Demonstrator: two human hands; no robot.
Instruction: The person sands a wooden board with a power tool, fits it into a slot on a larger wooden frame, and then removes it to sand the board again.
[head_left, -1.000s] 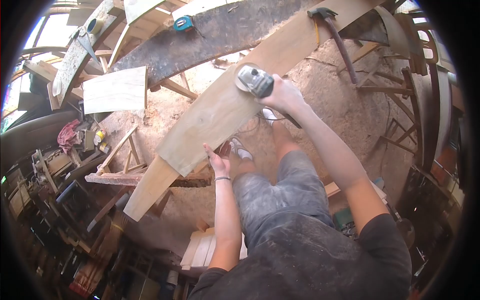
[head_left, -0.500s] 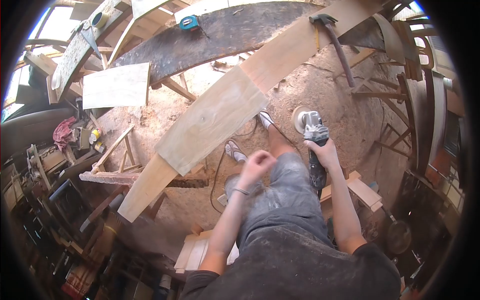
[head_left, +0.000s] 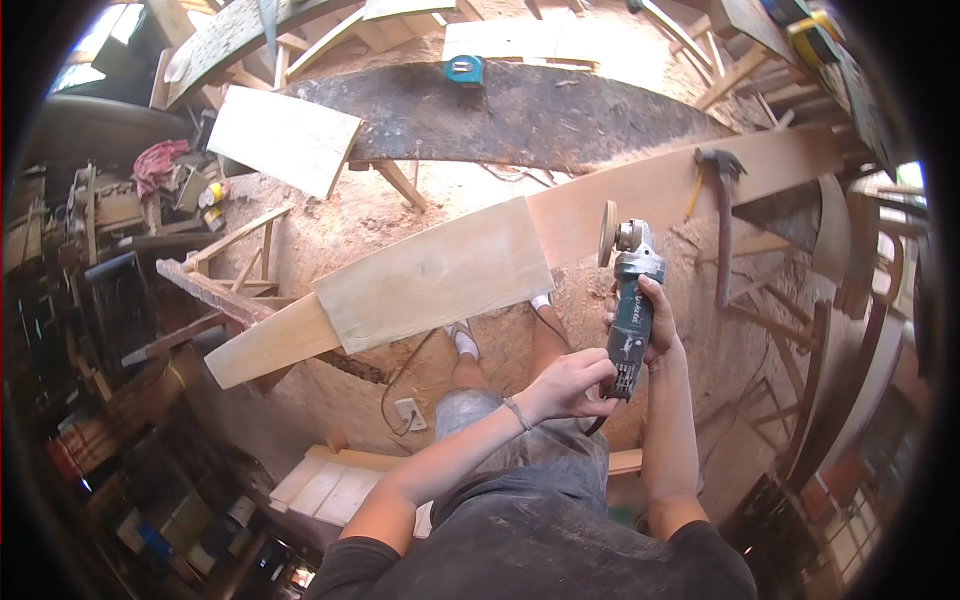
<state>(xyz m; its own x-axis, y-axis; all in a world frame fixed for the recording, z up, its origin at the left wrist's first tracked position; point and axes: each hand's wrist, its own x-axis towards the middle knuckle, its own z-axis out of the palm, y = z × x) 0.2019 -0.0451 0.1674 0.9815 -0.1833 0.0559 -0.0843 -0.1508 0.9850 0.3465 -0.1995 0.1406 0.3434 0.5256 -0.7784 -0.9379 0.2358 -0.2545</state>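
My right hand [head_left: 657,318] is wrapped around the body of a dark green angle grinder [head_left: 628,325], held upright over the floor with its disc [head_left: 607,233] at the top, seen nearly edge-on. At the tool's rear end, where the cord leaves, my left hand [head_left: 572,385] has its fingers curled in against it. Beyond the grinder, a pale wooden panel [head_left: 435,270] lies over a longer board [head_left: 265,347]. A claw hammer [head_left: 724,225] and a yellow pencil [head_left: 693,195] rest on that board's right part.
A dark plank bench [head_left: 430,115] carries a teal tape measure [head_left: 464,70]. A whitish board [head_left: 285,138] leans at its left end. A wooden trestle [head_left: 215,290] stands at left, and stacked boards [head_left: 325,487] lie behind my left arm. The power cord [head_left: 392,385] trails across the floor.
The grinder has come up and turned, so its disc now shows edge-on. My left hand has moved right to the tool's rear end. The view has swung, shifting the boards and hammer.
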